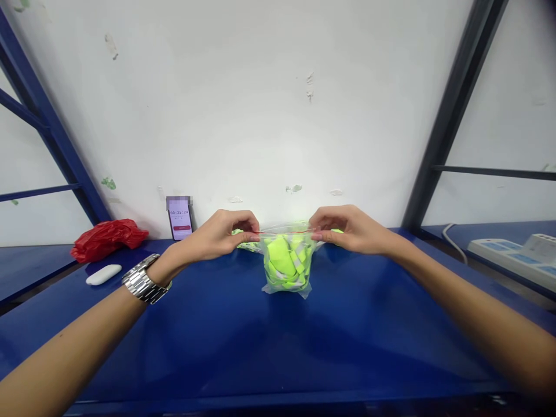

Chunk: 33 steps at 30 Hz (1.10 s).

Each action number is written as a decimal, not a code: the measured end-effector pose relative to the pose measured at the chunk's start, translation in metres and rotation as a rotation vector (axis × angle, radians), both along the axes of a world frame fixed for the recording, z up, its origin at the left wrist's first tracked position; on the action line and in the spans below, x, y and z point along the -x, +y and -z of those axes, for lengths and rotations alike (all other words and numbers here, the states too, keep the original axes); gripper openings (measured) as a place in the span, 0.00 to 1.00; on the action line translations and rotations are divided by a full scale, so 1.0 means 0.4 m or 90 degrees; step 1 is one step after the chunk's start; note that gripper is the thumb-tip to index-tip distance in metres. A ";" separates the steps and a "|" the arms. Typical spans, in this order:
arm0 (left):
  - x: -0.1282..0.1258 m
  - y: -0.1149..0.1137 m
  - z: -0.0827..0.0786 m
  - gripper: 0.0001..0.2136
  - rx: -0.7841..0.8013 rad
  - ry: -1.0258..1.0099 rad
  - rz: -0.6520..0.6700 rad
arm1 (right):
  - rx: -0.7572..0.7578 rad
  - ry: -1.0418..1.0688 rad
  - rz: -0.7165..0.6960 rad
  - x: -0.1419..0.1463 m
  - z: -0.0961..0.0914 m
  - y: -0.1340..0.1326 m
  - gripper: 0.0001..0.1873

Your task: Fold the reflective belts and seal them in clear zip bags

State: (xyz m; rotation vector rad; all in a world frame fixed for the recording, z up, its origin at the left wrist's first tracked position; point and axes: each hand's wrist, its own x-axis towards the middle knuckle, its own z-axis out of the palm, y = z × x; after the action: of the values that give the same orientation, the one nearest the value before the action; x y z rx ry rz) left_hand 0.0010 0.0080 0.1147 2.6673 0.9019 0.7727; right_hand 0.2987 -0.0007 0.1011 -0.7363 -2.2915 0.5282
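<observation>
Left hand [226, 234] and right hand [347, 229] are pinching opposite ends of the poly bag [286, 263] mouth, its long edge running crosswise above the worktop [304, 347]

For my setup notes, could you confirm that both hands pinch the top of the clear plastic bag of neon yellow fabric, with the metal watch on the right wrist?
The metal watch is on the left wrist, not the right, as the head view shows.
</observation>
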 end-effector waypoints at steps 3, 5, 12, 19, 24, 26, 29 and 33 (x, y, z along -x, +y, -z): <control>-0.010 -0.005 0.000 0.06 -0.016 0.010 0.004 | -0.009 -0.017 -0.008 0.001 -0.005 -0.005 0.10; -0.014 -0.005 -0.002 0.05 -0.024 0.021 0.006 | -0.043 -0.055 -0.003 -0.004 -0.013 -0.009 0.10; -0.011 0.004 0.004 0.07 -0.051 0.016 -0.009 | -0.088 -0.044 0.004 -0.015 -0.014 -0.013 0.08; -0.005 0.001 0.021 0.06 -0.102 -0.033 -0.039 | -0.045 0.076 0.041 0.002 0.015 0.001 0.09; -0.003 -0.010 0.023 0.08 -0.100 -0.046 -0.046 | -0.020 0.136 0.061 0.002 0.033 0.003 0.14; -0.005 -0.013 0.024 0.10 -0.093 -0.054 -0.041 | 0.013 0.142 0.052 0.002 0.037 0.001 0.17; -0.011 -0.013 0.026 0.11 -0.092 -0.069 -0.030 | 0.054 0.165 0.019 0.002 0.043 -0.001 0.19; -0.022 -0.009 0.027 0.11 -0.096 -0.063 -0.037 | 0.077 0.192 -0.013 0.002 0.053 0.003 0.20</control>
State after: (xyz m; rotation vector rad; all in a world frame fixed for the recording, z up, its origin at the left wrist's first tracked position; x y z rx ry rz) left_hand 0.0098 0.0042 0.1040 2.7116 0.9341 1.0146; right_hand 0.2979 0.0005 0.0800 -0.6431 -2.0025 0.7394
